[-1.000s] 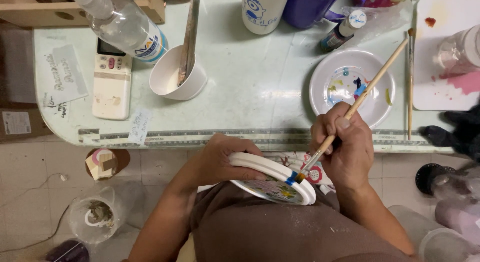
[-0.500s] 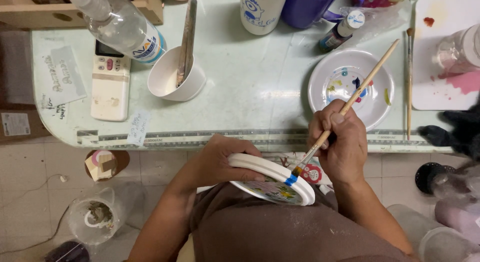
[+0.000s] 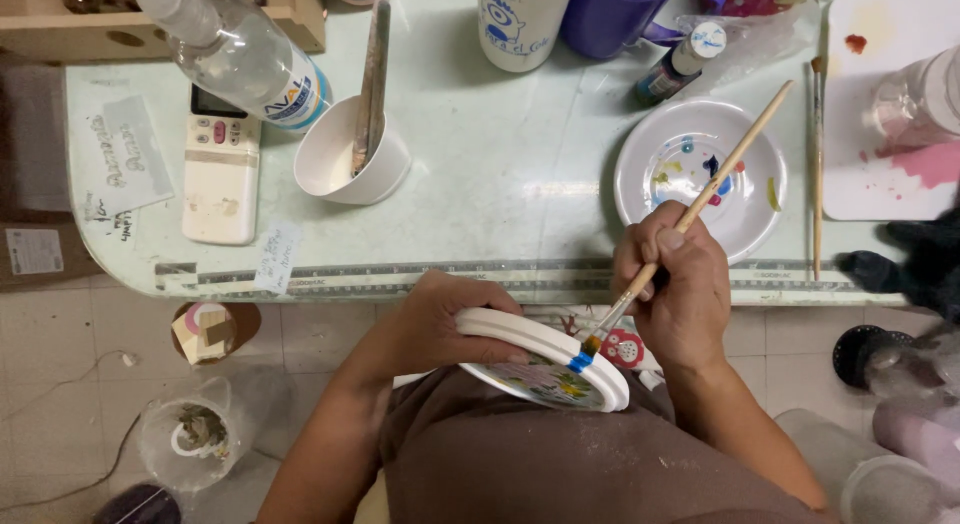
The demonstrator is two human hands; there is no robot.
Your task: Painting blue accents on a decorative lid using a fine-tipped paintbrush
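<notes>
My left hand (image 3: 445, 319) grips the left rim of a round white painted plate (image 3: 545, 359) that rests tilted on my lap, below the table edge. My right hand (image 3: 675, 289) holds a long wooden paintbrush (image 3: 690, 214) slanted up to the right. The brush's blue-tipped bristles touch the plate's upper rim. Colourful painted patterns show on the plate's face, partly hidden by its tilt. On the table just beyond my right hand sits a white palette dish (image 3: 745, 199) with small dabs of paint.
The pale green table (image 3: 510, 174) holds a white cup (image 3: 345, 164) with a brush in it, a clear bottle (image 3: 235, 54), a remote control (image 3: 220, 174), a small paint bottle (image 3: 680, 64), a spare brush (image 3: 817, 164) and a stained white board (image 3: 895, 114). Containers stand on the tiled floor.
My right hand and the brush have shifted slightly left along the plate's rim. My left hand and the plate stay in place.
</notes>
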